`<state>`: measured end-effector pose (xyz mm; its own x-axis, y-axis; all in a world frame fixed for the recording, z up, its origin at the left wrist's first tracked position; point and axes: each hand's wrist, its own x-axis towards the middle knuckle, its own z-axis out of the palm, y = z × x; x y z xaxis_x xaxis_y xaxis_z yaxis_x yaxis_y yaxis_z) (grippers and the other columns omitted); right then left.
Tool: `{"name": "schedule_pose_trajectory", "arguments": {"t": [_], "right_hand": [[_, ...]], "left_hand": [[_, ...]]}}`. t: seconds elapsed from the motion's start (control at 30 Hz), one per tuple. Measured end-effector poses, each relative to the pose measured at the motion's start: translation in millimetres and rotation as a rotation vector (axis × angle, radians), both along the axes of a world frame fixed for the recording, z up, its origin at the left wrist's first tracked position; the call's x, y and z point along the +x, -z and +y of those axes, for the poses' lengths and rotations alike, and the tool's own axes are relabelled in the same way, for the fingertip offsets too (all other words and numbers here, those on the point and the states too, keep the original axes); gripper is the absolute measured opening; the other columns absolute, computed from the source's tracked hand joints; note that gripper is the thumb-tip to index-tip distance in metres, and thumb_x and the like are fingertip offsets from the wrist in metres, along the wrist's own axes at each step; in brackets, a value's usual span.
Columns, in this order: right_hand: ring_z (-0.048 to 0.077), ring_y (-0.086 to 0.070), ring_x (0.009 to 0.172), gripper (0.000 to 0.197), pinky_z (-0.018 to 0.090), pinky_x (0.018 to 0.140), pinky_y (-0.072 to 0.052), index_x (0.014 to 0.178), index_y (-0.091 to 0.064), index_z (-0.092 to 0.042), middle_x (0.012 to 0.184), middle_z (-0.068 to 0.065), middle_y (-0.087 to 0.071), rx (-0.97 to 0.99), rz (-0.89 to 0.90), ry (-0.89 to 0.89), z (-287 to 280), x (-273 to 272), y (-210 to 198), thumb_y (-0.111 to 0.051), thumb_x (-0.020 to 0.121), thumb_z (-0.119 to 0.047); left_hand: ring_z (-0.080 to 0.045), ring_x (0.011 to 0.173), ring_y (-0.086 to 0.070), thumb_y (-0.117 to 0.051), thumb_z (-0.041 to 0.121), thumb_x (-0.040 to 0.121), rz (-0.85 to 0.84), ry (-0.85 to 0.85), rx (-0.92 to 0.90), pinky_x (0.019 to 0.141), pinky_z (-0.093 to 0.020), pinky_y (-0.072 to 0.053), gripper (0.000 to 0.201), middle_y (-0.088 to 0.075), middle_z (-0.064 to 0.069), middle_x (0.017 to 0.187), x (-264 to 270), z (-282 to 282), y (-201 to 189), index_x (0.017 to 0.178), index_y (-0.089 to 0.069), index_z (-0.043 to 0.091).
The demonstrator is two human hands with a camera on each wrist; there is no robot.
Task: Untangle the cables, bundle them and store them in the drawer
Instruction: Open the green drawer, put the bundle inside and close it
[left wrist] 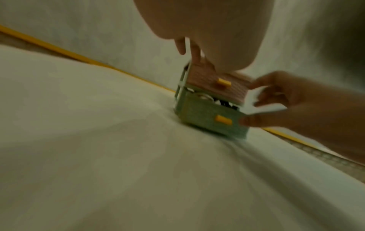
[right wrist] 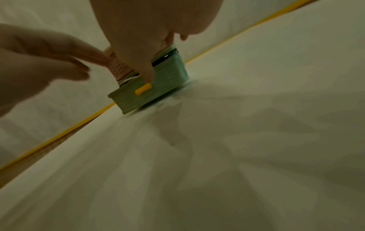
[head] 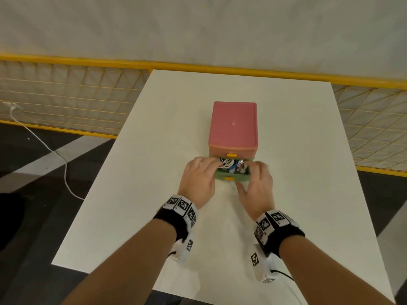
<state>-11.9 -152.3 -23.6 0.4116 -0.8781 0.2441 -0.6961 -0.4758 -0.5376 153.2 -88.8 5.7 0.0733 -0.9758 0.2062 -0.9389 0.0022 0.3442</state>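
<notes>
A pink drawer box [head: 233, 126] stands mid-table. Its lower green drawer [head: 242, 177] is pulled partly out and holds white, blue and black cables [head: 226, 165]. My left hand [head: 202, 175] is at the drawer's left side, its straight fingers reaching over the rim onto the cables. My right hand [head: 255, 179] grips the drawer's right front corner, thumb on the front and fingers over the rim. The left wrist view shows the drawer [left wrist: 205, 115], the cables [left wrist: 203, 96] and the right hand [left wrist: 286, 106]. In the right wrist view my thumb presses the drawer [right wrist: 166, 87] front while the left hand [right wrist: 49, 62] hovers beside it.
The upper pink drawer with its yellow handle [head: 231, 154] is closed. The white table [head: 154, 216] has bare surface all round the box. A yellow mesh fence [head: 66, 95] runs behind the table, and a white cord [head: 55, 150] trails on the dark floor at left.
</notes>
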Motion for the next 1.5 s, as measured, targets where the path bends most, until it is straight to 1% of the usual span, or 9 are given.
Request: {"name": "schedule_pose_trajectory", "arguments": {"t": [0.1,0.23,0.37,0.47,0.67,0.83,1.1,1.27,1.5], "right_hand": [[0.033,-0.048,0.109,0.11,0.046,0.09,-0.045,0.137,-0.031,-0.006,0.123,0.021,-0.043,0.089,-0.167,0.25,-6.9,6.2,3.5,-0.086,0.051,-0.048],[0.036,-0.049,0.114,0.135,0.056,0.092,-0.045,0.146,-0.015,-0.017,0.131,0.019,-0.04,0.239,-0.184,0.331,-16.6,22.9,8.0,-0.082,0.038,-0.062],[0.033,-0.044,0.124,0.134,0.056,0.102,-0.038,0.148,-0.008,-0.023,0.137,0.014,-0.035,0.313,-0.214,0.304,-22.7,22.7,10.8,-0.082,0.042,-0.062],[0.03,-0.038,0.128,0.132,0.055,0.107,-0.032,0.146,-0.001,-0.031,0.14,0.011,-0.031,0.344,-0.196,0.249,-23.4,18.2,10.1,-0.083,0.047,-0.058],[0.026,-0.04,0.126,0.138,0.051,0.109,-0.031,0.147,0.001,-0.032,0.135,0.007,-0.033,0.354,-0.209,0.183,-32.5,17.8,-3.1,-0.088,0.042,-0.048],[0.006,-0.052,0.1,0.128,0.024,0.095,-0.048,0.148,-0.003,-0.03,0.118,0.006,-0.04,0.609,-0.557,0.182,-23.3,15.3,1.7,-0.089,0.055,-0.012],[0.031,-0.049,0.111,0.136,0.045,0.095,-0.036,0.149,-0.006,-0.025,0.123,0.012,-0.043,0.475,-0.268,0.447,-31.8,47.8,-16.9,-0.085,0.042,-0.058],[0.034,-0.047,0.111,0.141,0.046,0.092,-0.036,0.148,-0.005,-0.03,0.124,0.017,-0.041,0.539,-0.19,0.556,-41.3,59.8,-14.0,-0.089,0.036,-0.051],[0.032,-0.049,0.107,0.098,0.045,0.092,-0.036,0.136,-0.023,-0.045,0.11,0.009,-0.047,0.593,-0.32,0.575,-45.2,60.5,-7.9,-0.082,0.058,-0.041]], "left_hand": [[-0.024,0.133,-0.038,-0.041,-0.002,0.081,0.047,-0.038,-0.084,0.113,-0.042,-0.031,0.061,-0.045,-0.003,0.146,14.2,-21.4,-26.3,0.14,-0.046,0.013],[-0.017,0.15,-0.003,-0.038,-0.017,0.083,-0.048,0.148,0.25,0.123,-0.039,-0.003,0.089,-0.008,0.005,0.162,9.8,-64.4,-58.5,0.153,-0.013,0.031],[-0.019,0.15,-0.007,-0.034,-0.02,0.084,-0.13,0.192,0.559,0.12,-0.041,-0.018,0.091,-0.005,0.008,0.163,3.8,-89.7,-77.3,0.151,-0.016,0.039],[-0.025,0.149,-0.014,-0.03,0.001,0.098,-0.112,0.173,0.729,0.12,-0.041,-0.017,0.063,-0.012,0.0,0.162,6.2,-104.6,-94.1,0.152,-0.022,0.031],[-0.028,0.14,-0.035,-0.03,0.021,0.104,-0.131,0.167,0.801,0.111,-0.031,-0.029,0.044,-0.033,-0.007,0.155,1.9,-115.5,-116.3,0.147,-0.039,0.026],[-0.024,0.146,-0.02,-0.029,0.018,0.105,-0.102,0.152,0.842,0.111,-0.025,-0.02,0.046,-0.021,-0.001,0.161,0.6,-114.7,-123.5,0.151,-0.028,0.024],[-0.03,0.139,-0.036,-0.032,0.021,0.104,-0.107,0.114,0.875,0.111,-0.031,-0.031,0.044,-0.033,-0.009,0.155,-3.8,-117.8,-124.1,0.148,-0.036,0.027],[-0.025,0.142,-0.029,-0.03,-0.004,0.098,-0.17,0.183,0.805,0.112,-0.031,-0.028,0.064,-0.028,0.001,0.158,0.5,-112.8,-116.6,0.147,-0.034,0.036],[-0.022,0.146,-0.023,-0.029,-0.009,0.094,-0.176,0.194,0.775,0.115,-0.032,-0.025,0.071,-0.022,0.004,0.16,1.6,-110.3,-109.2,0.149,-0.029,0.037]]}}
